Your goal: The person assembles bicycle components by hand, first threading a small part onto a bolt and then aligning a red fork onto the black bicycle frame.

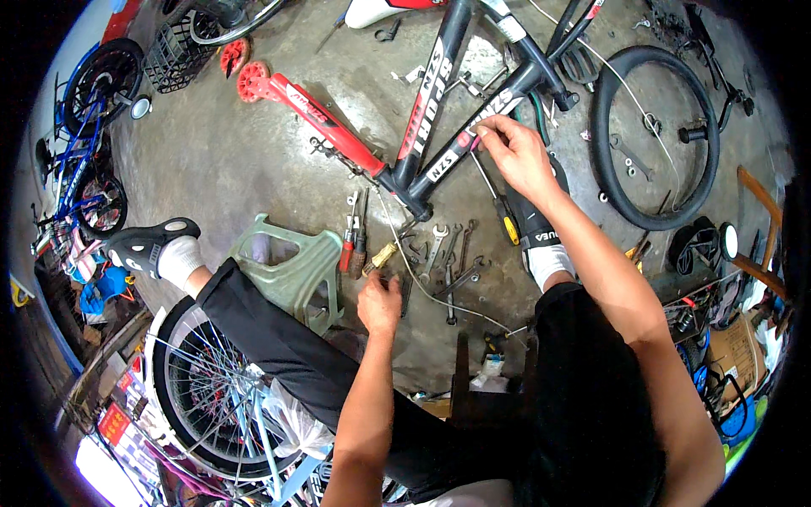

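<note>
A dark bicycle frame point(449, 159) with white lettering and a red swingarm-like part point(325, 127) lies across the floor in front of me. My right hand point(517, 156) rests at its lower tube, thumb and fingertips pinched together; a small pink bit shows at the fingertips, too small to name. Lower down, my left hand point(379, 304) hovers with loosely bent fingers, apparently holding nothing. Just beyond its fingertips lies a tool with a pale yellowish handle point(380, 258). A thin cable point(435, 299) curves past that hand, and wrenches point(437, 249) lie to its right.
A pale green plastic stool point(329, 279) stands by my left leg, above a spoked wheel point(203, 380). A yellow-handled screwdriver point(509, 226) lies near my right shoe. Farther right is a black tyre point(601, 127). A blue bicycle point(83, 186) stands at far left.
</note>
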`<state>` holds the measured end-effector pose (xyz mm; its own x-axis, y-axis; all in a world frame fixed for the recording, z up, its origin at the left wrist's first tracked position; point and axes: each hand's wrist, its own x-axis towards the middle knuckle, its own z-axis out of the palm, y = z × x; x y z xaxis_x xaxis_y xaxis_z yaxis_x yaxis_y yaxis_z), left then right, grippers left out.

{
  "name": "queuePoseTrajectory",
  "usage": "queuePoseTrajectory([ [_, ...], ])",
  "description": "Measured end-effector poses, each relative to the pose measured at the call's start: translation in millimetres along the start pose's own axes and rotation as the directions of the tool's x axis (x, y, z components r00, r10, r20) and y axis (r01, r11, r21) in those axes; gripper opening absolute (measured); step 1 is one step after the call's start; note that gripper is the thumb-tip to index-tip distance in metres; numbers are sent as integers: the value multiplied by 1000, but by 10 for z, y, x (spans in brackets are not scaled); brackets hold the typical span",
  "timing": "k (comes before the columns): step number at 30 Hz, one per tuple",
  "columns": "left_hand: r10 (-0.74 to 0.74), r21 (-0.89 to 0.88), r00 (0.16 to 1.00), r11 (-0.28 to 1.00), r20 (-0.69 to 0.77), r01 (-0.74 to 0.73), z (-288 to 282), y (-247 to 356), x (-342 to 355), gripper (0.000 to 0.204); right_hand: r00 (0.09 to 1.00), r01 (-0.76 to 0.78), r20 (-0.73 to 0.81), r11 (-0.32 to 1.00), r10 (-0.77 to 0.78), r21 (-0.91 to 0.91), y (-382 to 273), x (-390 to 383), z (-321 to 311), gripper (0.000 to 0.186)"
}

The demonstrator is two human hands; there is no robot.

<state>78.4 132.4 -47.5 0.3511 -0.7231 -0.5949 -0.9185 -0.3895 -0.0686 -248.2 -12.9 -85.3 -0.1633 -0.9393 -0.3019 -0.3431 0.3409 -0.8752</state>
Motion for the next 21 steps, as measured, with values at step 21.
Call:
queuePoseTrajectory([
  [21, 435, -286, 862, 818, -260, -499, 110, 644, -127, 23, 970, 180, -156, 982, -187, -59, 0, -8, -64, 18],
])
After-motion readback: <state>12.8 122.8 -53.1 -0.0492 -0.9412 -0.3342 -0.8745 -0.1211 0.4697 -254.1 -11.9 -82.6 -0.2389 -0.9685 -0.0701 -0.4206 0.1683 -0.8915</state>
